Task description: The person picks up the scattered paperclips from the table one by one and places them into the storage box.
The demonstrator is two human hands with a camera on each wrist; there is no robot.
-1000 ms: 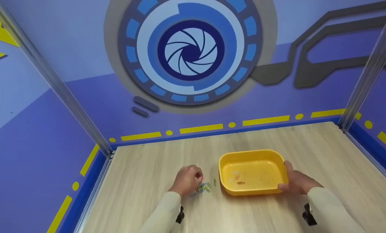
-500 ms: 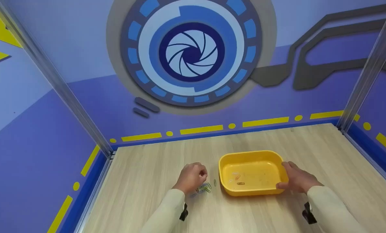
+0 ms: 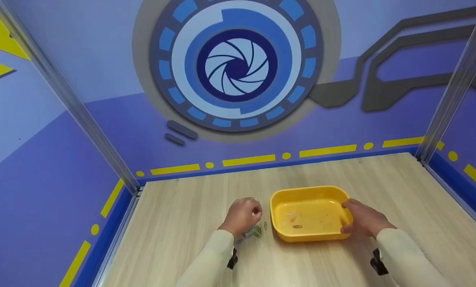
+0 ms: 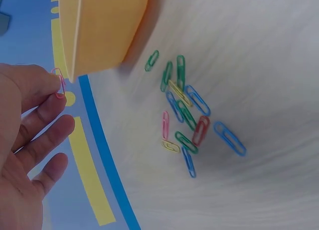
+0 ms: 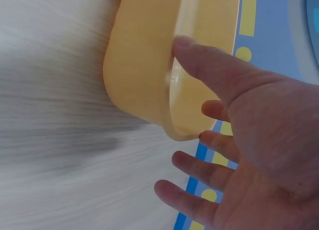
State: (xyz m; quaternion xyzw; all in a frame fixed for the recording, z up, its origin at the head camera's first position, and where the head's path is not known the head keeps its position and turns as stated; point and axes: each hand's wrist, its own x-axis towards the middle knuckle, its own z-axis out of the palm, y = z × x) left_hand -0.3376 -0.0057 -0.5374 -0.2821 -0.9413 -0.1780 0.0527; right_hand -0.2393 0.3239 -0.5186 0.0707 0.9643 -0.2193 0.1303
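Observation:
My left hand [image 3: 241,217] hovers left of the yellow plastic container [image 3: 313,238], above the loose clips. In the left wrist view its thumb and index finger pinch a pink paper clip [image 4: 63,88], while the other fingers stay spread. Below lie several paper clips [image 4: 185,115] in green, blue, yellow, pink and red, partly hidden by the hand in the head view. My right hand [image 3: 365,219] is at the container's right end, its thumb [image 5: 187,44] on the rim and its fingers loosely spread. Inside the container are a dark clip [image 3: 297,227] and a few paler ones.
The wooden table [image 3: 182,215] meets a blue printed wall [image 3: 114,131] at the back. Metal posts stand at the left [image 3: 102,147] and right [image 3: 441,115] corners. One green clip [image 4: 152,61] lies apart from the group, near the container.
My left hand has moved right and slightly away from me, closer to the container. My right hand has shifted slightly left over the rim. The container stays in place.

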